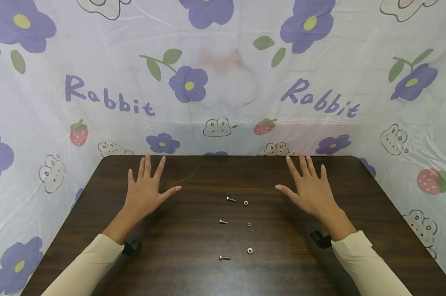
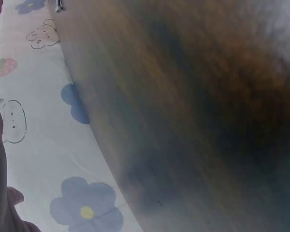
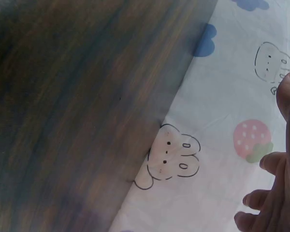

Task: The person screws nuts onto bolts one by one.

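My left hand [image 1: 144,192] is spread with straight fingers over the left side of the dark wooden table [image 1: 193,275], holding nothing. Over the right side, my right hand [image 1: 311,190] is spread the same way, also holding nothing. Between the hands lie three small metal screws in a column: a far screw [image 1: 231,199], a middle screw [image 1: 224,222] and a near screw [image 1: 224,257]. To their right are three nuts: a far nut [image 1: 246,203], a smaller middle nut [image 1: 249,224] and a larger near nut [image 1: 250,250]. Fingers of each hand show at the edge of its wrist view.
A white cloth [image 1: 226,115] printed with flowers, rabbits and strawberries hangs behind the table and along both sides. Dark wrist devices sit below the left wrist [image 1: 132,247] and the right wrist [image 1: 320,239]. A thin light scratch [image 1: 186,178] marks the tabletop near the left hand.
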`<act>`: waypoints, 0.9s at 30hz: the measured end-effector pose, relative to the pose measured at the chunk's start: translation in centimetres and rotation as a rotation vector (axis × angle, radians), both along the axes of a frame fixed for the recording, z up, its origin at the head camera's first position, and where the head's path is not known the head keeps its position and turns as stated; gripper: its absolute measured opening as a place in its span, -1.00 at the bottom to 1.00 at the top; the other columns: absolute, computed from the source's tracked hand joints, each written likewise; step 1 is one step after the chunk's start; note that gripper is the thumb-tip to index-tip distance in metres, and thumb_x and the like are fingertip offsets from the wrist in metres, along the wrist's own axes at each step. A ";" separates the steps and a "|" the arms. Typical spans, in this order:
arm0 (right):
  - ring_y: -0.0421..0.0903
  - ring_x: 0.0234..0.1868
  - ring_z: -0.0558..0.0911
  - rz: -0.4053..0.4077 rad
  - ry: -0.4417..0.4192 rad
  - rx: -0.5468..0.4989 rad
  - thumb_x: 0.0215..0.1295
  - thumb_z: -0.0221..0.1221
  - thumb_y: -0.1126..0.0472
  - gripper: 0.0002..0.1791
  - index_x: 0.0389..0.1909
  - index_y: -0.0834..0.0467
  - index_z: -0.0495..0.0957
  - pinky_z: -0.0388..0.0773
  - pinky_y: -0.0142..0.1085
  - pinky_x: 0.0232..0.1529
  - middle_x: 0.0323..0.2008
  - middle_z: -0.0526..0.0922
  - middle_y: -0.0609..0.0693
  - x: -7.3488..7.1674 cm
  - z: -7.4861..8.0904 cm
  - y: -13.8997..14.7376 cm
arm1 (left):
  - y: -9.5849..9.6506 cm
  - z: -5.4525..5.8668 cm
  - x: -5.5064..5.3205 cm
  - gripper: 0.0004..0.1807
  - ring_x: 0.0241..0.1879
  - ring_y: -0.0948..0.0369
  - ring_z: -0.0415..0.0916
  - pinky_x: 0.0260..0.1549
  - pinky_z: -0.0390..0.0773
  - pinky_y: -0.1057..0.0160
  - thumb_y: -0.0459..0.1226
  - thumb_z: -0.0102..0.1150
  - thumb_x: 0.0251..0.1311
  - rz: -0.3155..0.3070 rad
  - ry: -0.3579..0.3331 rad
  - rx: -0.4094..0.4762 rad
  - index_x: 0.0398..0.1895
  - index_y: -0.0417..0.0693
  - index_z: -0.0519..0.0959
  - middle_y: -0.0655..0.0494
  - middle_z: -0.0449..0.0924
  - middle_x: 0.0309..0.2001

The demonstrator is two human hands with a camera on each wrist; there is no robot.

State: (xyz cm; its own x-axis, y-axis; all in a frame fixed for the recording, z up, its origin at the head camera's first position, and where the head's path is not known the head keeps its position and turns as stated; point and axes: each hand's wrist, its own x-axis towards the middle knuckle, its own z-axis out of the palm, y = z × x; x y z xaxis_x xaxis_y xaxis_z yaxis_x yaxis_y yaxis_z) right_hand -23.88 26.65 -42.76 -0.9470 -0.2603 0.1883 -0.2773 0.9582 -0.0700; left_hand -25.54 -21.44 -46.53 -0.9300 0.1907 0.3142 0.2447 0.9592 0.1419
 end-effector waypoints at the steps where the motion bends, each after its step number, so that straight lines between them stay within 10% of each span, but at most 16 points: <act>1: 0.31 0.59 -0.15 0.008 0.002 0.005 0.40 -0.10 -0.50 0.05 0.65 0.00 -0.25 -0.24 0.44 0.42 0.61 -0.30 0.25 0.2 0.0 0.0 | 0.0 0.0 0.2 0.16 0.59 -0.19 -0.27 0.36 -0.10 -0.51 0.52 -0.03 0.16 -0.007 -0.001 -0.001 0.66 0.26 -0.23 -0.23 -0.43 0.62; 27: 0.24 0.43 0.36 0.203 0.055 -0.004 0.45 0.06 -0.33 -0.09 0.57 0.19 0.14 0.35 0.23 0.32 0.52 0.19 0.27 6.8 0.4 -2.2 | 3.1 1.3 6.3 0.03 0.39 -0.15 0.33 0.25 0.41 -0.26 0.49 -0.03 0.20 -0.139 0.034 -0.066 0.60 0.13 0.18 -0.23 0.13 0.54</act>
